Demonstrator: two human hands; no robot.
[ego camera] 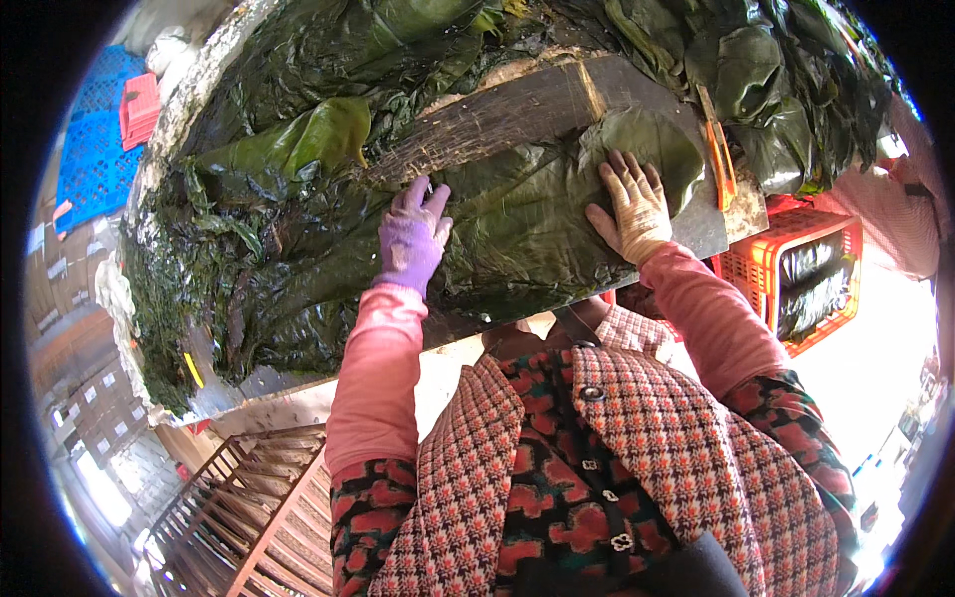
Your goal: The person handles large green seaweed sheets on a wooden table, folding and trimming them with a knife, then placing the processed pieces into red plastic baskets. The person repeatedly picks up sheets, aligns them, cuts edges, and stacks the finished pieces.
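Wide dark-green kelp blades (515, 216) lie flattened across a dark board (507, 119) in front of me. My left hand (414, 231), in a purple glove, rests on the kelp near the board's left part, its fingers apart. My right hand (630, 205), in a pale, stained glove, presses flat with spread fingers on the rounded right end of the kelp. Neither hand grips anything. An orange-handled cutter (719, 160) lies on the board to the right of my right hand.
Heaps of wet kelp lie left (283, 276) and at the back right (753, 74). A red plastic crate (761, 239) with dark packed contents stands at the right. Blue crates (97, 149) are at the far left, a slatted wooden rack (276, 515) at the lower left.
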